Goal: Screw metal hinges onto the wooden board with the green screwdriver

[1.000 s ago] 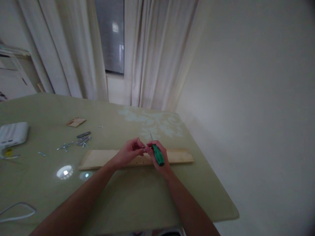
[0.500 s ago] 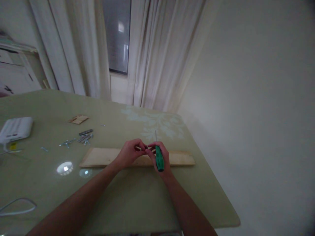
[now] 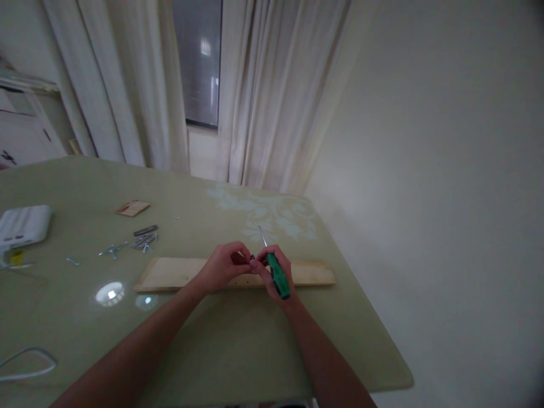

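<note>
A long pale wooden board [image 3: 178, 273] lies flat across the green table [image 3: 238, 340]. Both my hands hover over its middle, fingertips meeting. My right hand [image 3: 278, 271] is closed around a green-handled screwdriver [image 3: 277, 276], whose thin metal shaft points up and away from me. My left hand [image 3: 223, 265] pinches a tiny dark piece that I cannot make out, right against the right hand's fingertips.
A heap of metal screws and fittings [image 3: 140, 241] lies to the left behind the board, with a small wooden piece [image 3: 132, 208] beyond. A white device [image 3: 23, 224] sits at the far left, a white cable [image 3: 25, 365] near the front-left edge. Curtains and a window stand behind.
The hands stay together over the board. The screwdriver has swung slightly, from tilted to upright and back to tilted left. The view shifted a little.
</note>
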A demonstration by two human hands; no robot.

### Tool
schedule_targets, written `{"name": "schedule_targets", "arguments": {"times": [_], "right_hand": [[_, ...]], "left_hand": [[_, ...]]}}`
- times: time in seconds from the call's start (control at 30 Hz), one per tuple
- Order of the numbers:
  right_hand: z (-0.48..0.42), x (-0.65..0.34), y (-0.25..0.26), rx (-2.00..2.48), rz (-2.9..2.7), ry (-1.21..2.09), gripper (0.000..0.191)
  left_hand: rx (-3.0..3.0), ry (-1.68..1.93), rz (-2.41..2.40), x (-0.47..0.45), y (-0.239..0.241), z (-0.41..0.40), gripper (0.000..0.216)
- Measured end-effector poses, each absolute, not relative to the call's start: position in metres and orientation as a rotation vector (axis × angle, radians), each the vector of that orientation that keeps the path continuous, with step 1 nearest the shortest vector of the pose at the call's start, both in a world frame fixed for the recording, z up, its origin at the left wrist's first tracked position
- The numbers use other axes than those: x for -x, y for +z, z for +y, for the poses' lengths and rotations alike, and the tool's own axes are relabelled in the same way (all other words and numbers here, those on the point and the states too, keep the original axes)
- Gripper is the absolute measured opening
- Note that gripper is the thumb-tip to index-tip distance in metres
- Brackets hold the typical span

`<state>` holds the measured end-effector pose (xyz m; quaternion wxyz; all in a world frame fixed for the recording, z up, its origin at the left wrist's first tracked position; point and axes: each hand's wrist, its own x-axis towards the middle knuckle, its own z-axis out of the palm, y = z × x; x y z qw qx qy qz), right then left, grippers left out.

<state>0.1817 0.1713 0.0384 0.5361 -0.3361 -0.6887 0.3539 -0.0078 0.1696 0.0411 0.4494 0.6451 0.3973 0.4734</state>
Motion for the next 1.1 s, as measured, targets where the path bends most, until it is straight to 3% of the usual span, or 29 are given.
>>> {"name": "schedule_targets", "arguments": {"times": [0.17, 0.37, 0.6, 0.8, 1.1], "right_hand": [[0.173, -0.18, 0.038, 0.818, -1.575, 0.937, 0.022], [0.18, -0.182, 0.037, 0.845, -1.42, 0.992, 0.027], [0.181, -0.184, 0.039, 0.829, -1.33, 1.017, 0.029], [0.176, -0.182, 0.038, 0.813, -1.404, 0.956, 0.026], [0.166, -0.179, 0.039, 0.756, -1.526, 0.947, 0.019]], "left_hand": [[-1.487, 1.074, 0.917, 0.008, 0.041, 0.17, 0.033], [-1.431, 1.211, 0.86, 0.013, 0.043, 0.176, 0.042], [-1.97, 1.375, 0.993, 0.009, 0.048, 0.17, 0.019], [-2.368, 1.451, 1.214, 0.005, 0.048, 0.163, 0.012], [-2.344, 1.395, 1.249, 0.008, 0.043, 0.166, 0.005]]}}
